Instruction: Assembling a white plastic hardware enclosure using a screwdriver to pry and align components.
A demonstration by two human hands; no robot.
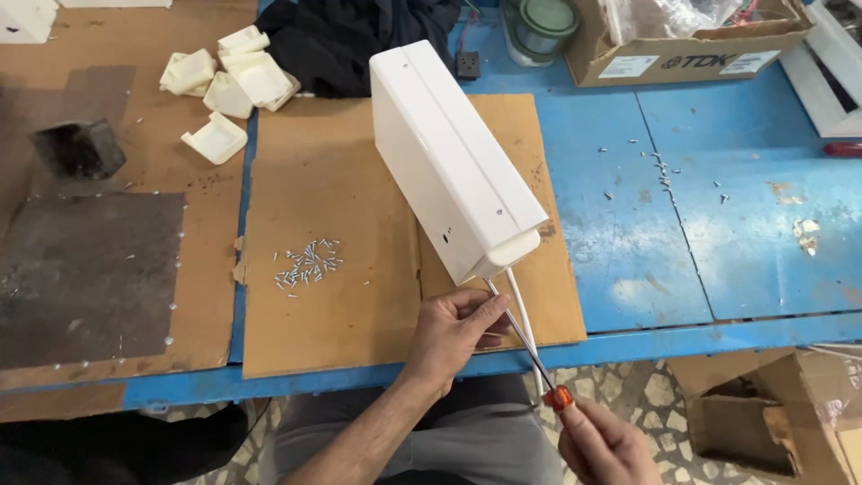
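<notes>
A long white plastic housing stands on its edge on a sheet of cardboard, with a white cable leaving its near end. My right hand grips the red handle of a screwdriver. The shaft slants up to the housing's near lower end. My left hand pinches the metal shaft close to the tip, just below the housing. A small heap of silver screws lies on the cardboard to the left of the housing.
Several cream plastic end caps lie at the back left. A dark cloth, a glass jar and a cardboard box stand at the back. Loose screws dot the blue bench. An open carton sits on the floor.
</notes>
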